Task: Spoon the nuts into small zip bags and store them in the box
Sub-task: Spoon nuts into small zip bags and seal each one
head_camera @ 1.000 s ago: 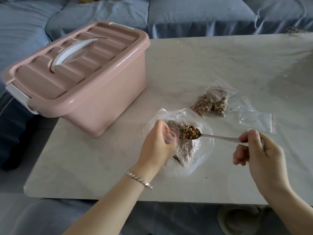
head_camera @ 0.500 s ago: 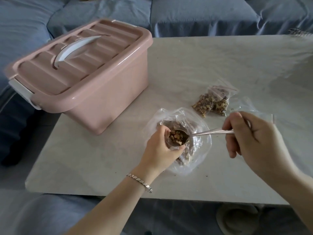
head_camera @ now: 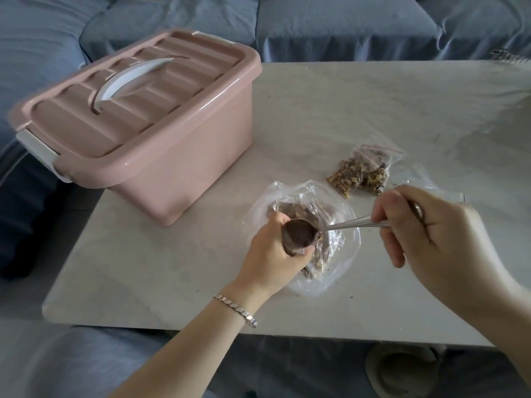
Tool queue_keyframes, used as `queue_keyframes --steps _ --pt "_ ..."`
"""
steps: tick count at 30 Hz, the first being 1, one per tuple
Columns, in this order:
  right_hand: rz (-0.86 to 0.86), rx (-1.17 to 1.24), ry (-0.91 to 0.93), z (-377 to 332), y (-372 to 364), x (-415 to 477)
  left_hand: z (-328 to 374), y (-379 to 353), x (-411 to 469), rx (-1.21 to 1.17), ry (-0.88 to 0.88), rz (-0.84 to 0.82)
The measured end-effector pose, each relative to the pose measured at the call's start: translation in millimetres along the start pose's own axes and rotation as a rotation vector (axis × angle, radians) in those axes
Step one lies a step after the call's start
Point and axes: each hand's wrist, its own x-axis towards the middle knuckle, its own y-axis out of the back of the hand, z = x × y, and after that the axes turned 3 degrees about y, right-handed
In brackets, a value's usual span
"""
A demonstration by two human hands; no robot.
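My left hand (head_camera: 273,254) grips a small clear zip bag (head_camera: 296,239) with its mouth held open. My right hand (head_camera: 425,228) pinches the handle of a metal spoon (head_camera: 344,225), whose bowl is tipped into the bag's mouth. Both hands work over a large clear plastic bag of nuts (head_camera: 330,248) lying on the white table (head_camera: 143,277). Two filled small zip bags (head_camera: 359,173) lie just beyond it. The pink box (head_camera: 161,156) with a white handle stands at the left, lid closed.
An empty small zip bag (head_camera: 448,193) lies partly hidden behind my right hand. A blue sofa (head_camera: 316,27) runs along the far side of the table and to the left. A pale slipper (head_camera: 402,369) sits on the floor under the table's near edge.
The spoon, loaded with nuts a second ago, moved left into the small bag's mouth and tipped over. My right hand followed leftward and rose. My left hand stayed over the big bag.
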Motion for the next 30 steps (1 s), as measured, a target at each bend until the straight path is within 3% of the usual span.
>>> queue_keyframes --steps 3,8,11,18,22,26,28,30 --pt "-0.005 -0.027 0.018 -1 0 1 0 2 -2 0.000 -0.020 0.013" --pt "0.215 0.050 -0.047 7 13 -3 1 12 -12 -0.095 0.015 0.146" --pt "0.259 0.139 -0.175 24 2 -13 6 19 -18 -0.193 0.049 0.264" --pt "0.126 0.491 -0.689 66 -42 -39 10 22 -18 -0.200 -0.025 0.279" --pt "0.091 0.471 -0.839 81 -46 -48 11 19 -18 -0.171 0.018 0.288" --pt "-0.095 0.083 -0.769 86 -36 -50 13 15 -17 -0.122 0.032 0.262" --pt "-0.157 -0.186 -0.584 78 -28 -45 17 13 -17 -0.099 0.035 0.221" --pt "-0.119 -0.183 -0.359 58 -22 -35 26 10 -17 -0.087 0.023 0.144"
